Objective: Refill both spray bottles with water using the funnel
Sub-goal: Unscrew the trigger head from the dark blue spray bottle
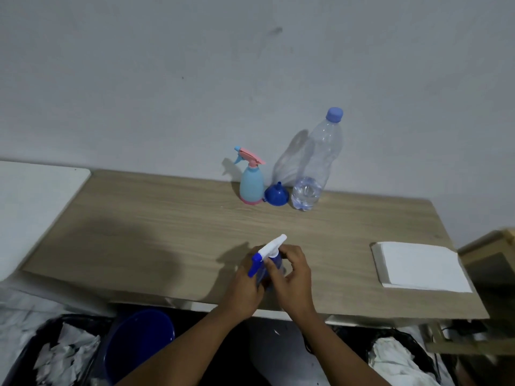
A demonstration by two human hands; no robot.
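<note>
A: Well, near the front edge of the wood-grain worktop?
B: Blue translucent spray bottle, upright, smooth plastic, topped by a white trigger head with a blue nozzle. Wrapped low by the left hand, fingers curled round the body. Pinched at the collar by the right hand, fingers pressed together on the white head.
A: And against the wall?
B: Pear-shaped pale-blue spray bottle with pink base and pink trigger. Just beside, a glossy blue funnel, tipped, spout up. Then a tall ribbed clear water bottle, capped blue, with little water at the bottom.
A: Off right?
B: Flat stack of white paper napkins, square.
</note>
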